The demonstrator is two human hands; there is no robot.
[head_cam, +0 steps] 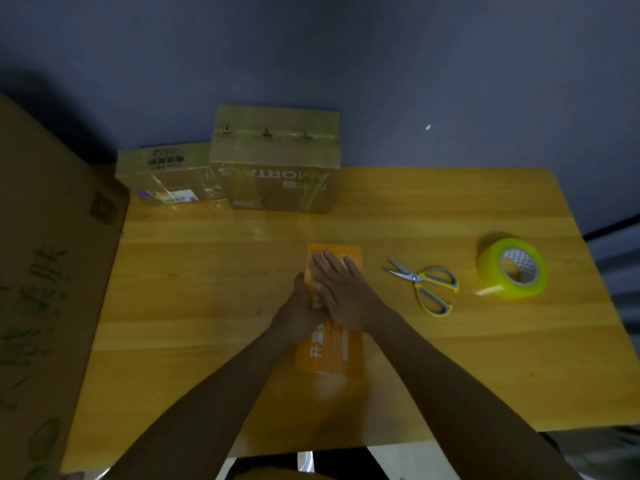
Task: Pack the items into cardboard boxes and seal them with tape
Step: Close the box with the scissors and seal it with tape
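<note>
Orange box (329,348) (white Chinese lettering) lies lengthwise away from the person; right hand (341,289) fingers (325,268) flat on it, left hand (304,306) fingers hidden; rear box (277,174) reads "AMORTALS" upside down.

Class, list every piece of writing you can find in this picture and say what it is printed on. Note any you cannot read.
"AMORTALS", upside down: front of the taller sealed box.
"开盒", partly hidden by the hands: orange box.
Barcode label and coloured sticker: lower box, too blurred to read.
Green characters: big carton on the left, too dark and blurred to read.
Tape roll core: a pattern, no legible words.
</note>
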